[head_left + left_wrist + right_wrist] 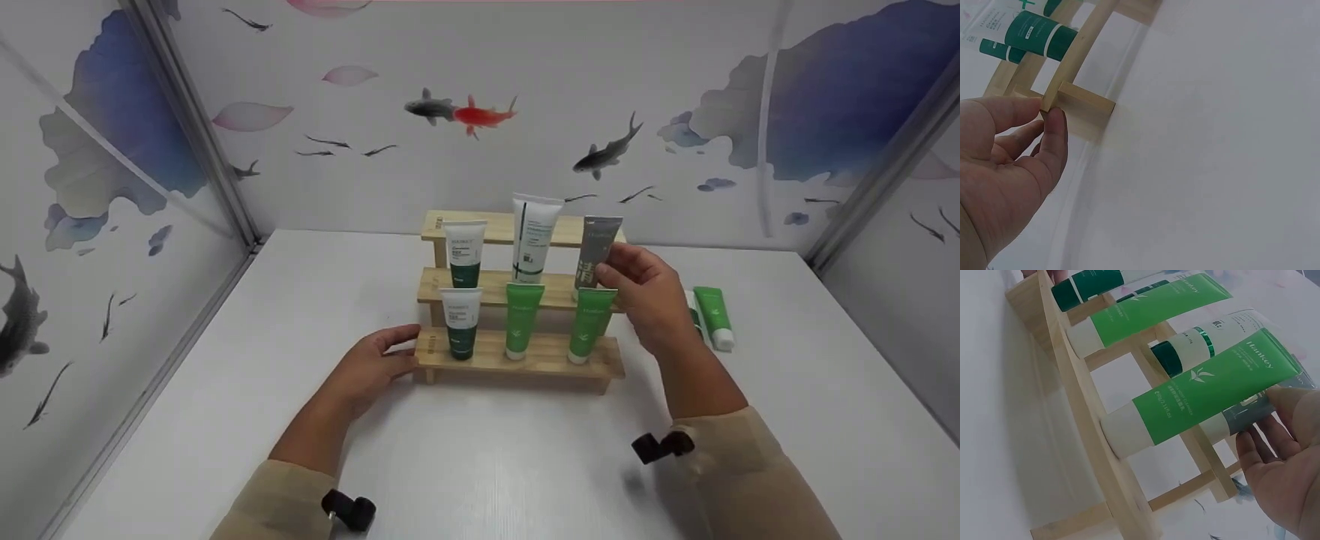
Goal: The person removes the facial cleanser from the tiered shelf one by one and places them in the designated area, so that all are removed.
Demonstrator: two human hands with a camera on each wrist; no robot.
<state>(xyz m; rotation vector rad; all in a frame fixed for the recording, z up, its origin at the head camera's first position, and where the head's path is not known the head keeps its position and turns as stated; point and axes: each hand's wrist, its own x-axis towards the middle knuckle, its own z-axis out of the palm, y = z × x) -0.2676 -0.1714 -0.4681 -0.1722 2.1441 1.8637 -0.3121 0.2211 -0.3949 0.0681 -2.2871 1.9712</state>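
Observation:
A three-step wooden rack (491, 365) stands on the white table. My left hand (373, 367) pinches the left end of its lowest step between thumb and fingers, as the left wrist view shows. On the middle step's right end, my right hand (651, 298) grips a grey tube (598, 244) that stands cap down. Beside it on that step are a large white tube (535, 236) and a white and dark green tube (465, 251). The lowest step bears another white and dark green tube (460, 322) and two green tubes, one mid-step (523, 321) and one at right (592, 324).
Right of the rack, a green tube (713, 318) lies on the table, with another tube (692, 311) partly hidden behind my right hand. The rack's top step (491, 227) rises at the back. White panels with painted fish enclose the table (465, 465).

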